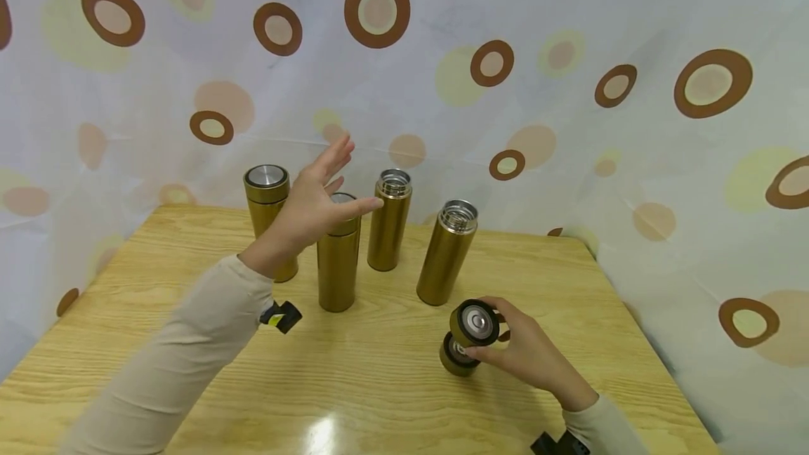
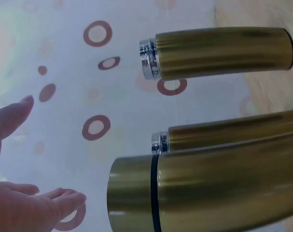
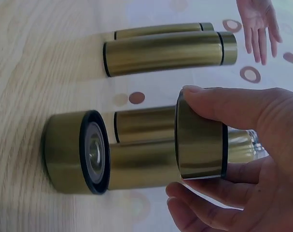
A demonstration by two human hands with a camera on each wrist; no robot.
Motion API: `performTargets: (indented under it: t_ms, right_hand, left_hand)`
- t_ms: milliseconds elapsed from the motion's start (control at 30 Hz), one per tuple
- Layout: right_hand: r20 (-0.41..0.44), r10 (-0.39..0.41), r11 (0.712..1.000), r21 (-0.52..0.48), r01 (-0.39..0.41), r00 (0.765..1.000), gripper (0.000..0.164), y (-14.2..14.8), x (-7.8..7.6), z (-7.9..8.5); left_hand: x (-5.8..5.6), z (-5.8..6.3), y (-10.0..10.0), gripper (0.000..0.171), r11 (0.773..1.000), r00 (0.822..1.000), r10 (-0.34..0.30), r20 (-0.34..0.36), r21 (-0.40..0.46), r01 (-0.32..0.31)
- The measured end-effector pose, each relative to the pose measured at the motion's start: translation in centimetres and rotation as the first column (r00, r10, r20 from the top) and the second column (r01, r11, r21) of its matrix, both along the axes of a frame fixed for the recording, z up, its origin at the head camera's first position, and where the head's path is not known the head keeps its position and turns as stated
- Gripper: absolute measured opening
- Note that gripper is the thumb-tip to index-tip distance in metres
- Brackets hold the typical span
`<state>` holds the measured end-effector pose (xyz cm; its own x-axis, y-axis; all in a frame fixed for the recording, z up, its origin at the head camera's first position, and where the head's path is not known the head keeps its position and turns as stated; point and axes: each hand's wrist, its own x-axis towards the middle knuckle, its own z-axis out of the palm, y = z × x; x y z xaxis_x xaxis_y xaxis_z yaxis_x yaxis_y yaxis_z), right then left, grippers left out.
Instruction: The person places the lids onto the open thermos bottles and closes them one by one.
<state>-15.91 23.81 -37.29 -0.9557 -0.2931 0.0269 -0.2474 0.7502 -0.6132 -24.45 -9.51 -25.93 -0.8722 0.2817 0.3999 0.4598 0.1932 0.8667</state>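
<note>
My right hand (image 1: pixel 527 350) pinches a gold flask lid (image 1: pixel 477 321) between thumb and fingers, its silver inner side turned up. Just beyond that lid's lower edge, a second lid (image 1: pixel 456 364) rests on the table, also inner side up; in the right wrist view a gap separates the two lids. With fingers spread and holding nothing, my left hand (image 1: pixel 312 206) hovers by the tops of two capped gold flasks, the nearer one (image 1: pixel 338 272) and the farther one (image 1: pixel 265 195), partly covering both. Two flasks without lids, one at the back (image 1: pixel 387 230) and one to its right (image 1: pixel 442 265), show threaded silver necks.
Everything stands on a light wooden table (image 1: pixel 354 385). A pale cloth (image 1: pixel 442 12) with brown rings hangs behind the table and along its right side. The four flasks stand upright toward the table's far edge.
</note>
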Motion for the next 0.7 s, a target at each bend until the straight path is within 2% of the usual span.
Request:
performTargets:
  t_ms: [200, 367, 500, 700]
  right_hand:
    - [-0.036, -0.037, 0.999, -0.005, 0.036, 0.999, 0.080, 1.3, 0.1, 0.5]
    - [-0.094, -0.046, 0.999, -0.003, 0.046, 0.994, 0.076, 1.9, 0.1, 1.1]
    - [-0.108, -0.046, 0.999, -0.013, 0.045, 0.993, 0.076, 2.0, 0.1, 1.3]
    - [-0.073, -0.041, 0.998, -0.059, 0.036, 0.997, 0.076, 2.1, 0.3, 1.2]
  left_hand:
    - [-0.7, -0.5, 2.7, 0.095, 0.998, 0.999, 0.021, 0.049, -0.063, -0.018]
    - [-1.6, -1.6, 4.7, 0.098, 0.991, 0.992, 0.097, 0.080, -0.103, -0.088]
    - [-2.1, -2.4, 6.4, 0.101, 0.982, 0.981, 0.178, 0.074, -0.085, -0.172]
    - [-2.5, -3.7, 8.7, 0.096, 0.972, 0.974, 0.220, 0.049, -0.100, -0.214]
